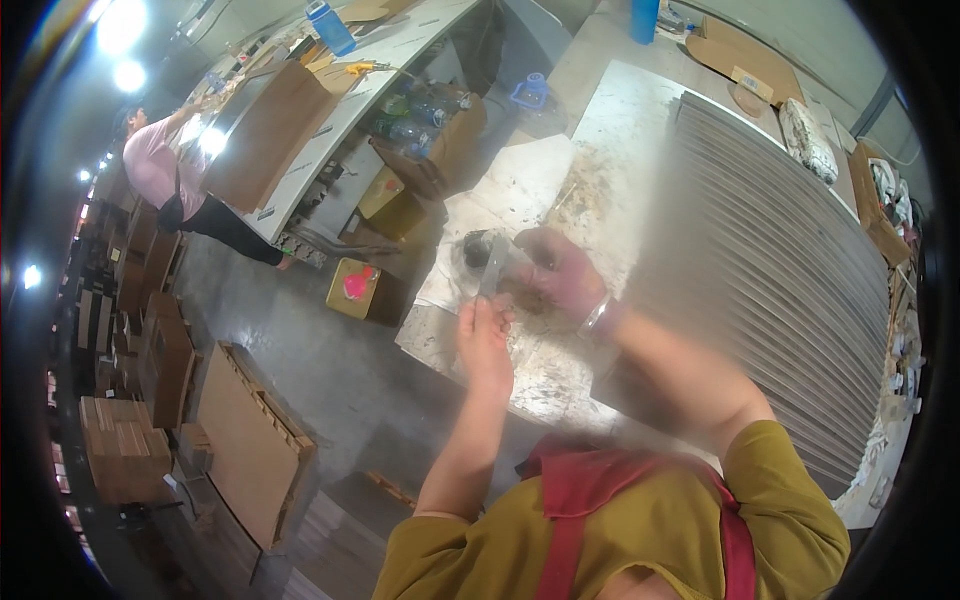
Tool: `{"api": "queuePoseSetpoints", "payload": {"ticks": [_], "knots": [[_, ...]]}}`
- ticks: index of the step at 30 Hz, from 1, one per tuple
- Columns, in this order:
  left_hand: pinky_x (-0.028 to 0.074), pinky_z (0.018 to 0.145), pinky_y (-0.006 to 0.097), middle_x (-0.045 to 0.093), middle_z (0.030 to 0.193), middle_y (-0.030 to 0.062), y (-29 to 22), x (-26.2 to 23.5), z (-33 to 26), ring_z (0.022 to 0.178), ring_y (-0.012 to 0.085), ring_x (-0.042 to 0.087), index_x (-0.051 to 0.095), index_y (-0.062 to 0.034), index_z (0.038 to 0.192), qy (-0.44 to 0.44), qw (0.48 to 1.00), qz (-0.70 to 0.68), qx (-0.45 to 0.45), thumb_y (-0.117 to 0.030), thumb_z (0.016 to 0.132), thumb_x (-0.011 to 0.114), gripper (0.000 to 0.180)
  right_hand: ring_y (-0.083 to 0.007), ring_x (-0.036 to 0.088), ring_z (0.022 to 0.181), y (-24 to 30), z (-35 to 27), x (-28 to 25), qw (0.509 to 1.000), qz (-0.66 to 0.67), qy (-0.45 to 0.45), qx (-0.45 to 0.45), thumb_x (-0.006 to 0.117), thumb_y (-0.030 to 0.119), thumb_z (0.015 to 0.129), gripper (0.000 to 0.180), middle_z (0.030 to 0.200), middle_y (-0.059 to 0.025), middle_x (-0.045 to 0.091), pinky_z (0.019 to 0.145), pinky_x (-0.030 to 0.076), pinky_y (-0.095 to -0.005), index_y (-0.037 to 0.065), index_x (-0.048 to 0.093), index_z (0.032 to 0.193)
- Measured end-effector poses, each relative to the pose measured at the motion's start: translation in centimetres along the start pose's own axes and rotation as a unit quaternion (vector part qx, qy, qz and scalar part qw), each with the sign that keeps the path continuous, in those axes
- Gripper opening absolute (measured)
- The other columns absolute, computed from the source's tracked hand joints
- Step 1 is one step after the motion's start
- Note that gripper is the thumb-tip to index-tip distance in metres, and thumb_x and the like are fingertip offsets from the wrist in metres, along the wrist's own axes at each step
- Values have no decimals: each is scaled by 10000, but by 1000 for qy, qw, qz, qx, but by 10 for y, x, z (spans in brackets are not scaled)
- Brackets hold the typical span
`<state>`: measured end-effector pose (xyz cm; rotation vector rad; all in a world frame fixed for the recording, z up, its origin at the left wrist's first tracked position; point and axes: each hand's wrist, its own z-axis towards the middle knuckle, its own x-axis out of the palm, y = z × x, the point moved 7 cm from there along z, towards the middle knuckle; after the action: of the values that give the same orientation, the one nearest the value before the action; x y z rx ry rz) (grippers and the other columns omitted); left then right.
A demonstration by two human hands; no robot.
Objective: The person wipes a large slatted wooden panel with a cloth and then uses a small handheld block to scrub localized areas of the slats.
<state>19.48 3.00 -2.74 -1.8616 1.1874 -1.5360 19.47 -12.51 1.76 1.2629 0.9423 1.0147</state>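
The left hand (485, 340) is raised over the near-left corner of the bench (610, 130), its fingers pinched on the lower end of a thin, pale grey strip (493, 268) that stands roughly upright. The right hand (560, 272) is smeared by motion; it lies against the upper part of the same strip, fingers curled, and it seems to grip the strip there, though the blur leaves that unsure. A bracelet (594, 316) shows at the right wrist.

Just behind the strip, near the bench's left edge, sits a small dark round container (474, 246); the hands and the strip cover part of it, and what it holds cannot be made out. The bench top around it is stained and scuffed. Along the bench's right side lies a large stack of grey slats (760, 250), their edges fanned; its near end is blurred and partly covered by the right forearm.

Beyond the bench's left edge, on the floor, stands a yellow box (352, 288) with a pink thing on top, too small to tell. Farther left another person (165, 175) leans at a long worktable (350, 100), with one arm cut off from view by cardboard. A blue bottle (330, 26) stands on that worktable.
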Motion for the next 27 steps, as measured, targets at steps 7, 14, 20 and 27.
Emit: {"api": "queuePoseSetpoints", "payload": {"ticks": [7, 14, 20, 27], "knots": [[449, 752, 247, 614, 947, 55, -8, -14, 16, 764, 102, 541, 519, -72, 1001, -18, 996, 68, 51, -207, 947, 526, 146, -143, 540, 748, 8, -3, 4, 998, 16, 16, 61, 707, 295, 798, 402, 834, -65, 584, 688, 447, -271, 3, 566, 1036], [484, 739, 245, 593, 964, 41, 7, -6, 16, 835, 107, 572, 522, -52, 1054, 60, 985, -139, -78, -130, 926, 546, 152, -114, 499, 544, -58, -7, 12, 824, 456, 98, 321, 559, 283, 912, 228, 736, -36, 580, 449, 379, -245, 56, 568, 936], [474, 755, 240, 587, 945, 46, 12, -13, 18, 811, 102, 567, 518, -53, 1033, 27, 990, -93, -102, -101, 916, 555, 132, -126, 485, 539, -38, -12, 18, 840, 442, 88, 301, 523, 291, 932, 235, 714, -24, 564, 465, 381, -255, 62, 566, 951], [474, 715, 232, 572, 899, 28, 18, -10, 12, 775, 93, 561, 512, -55, 1001, 51, 988, -79, -119, -99, 925, 543, 93, -129, 489, 554, -37, -10, 10, 895, 357, 100, 248, 503, 252, 942, 201, 686, -19, 547, 480, 383, -263, 61, 564, 960]]}}
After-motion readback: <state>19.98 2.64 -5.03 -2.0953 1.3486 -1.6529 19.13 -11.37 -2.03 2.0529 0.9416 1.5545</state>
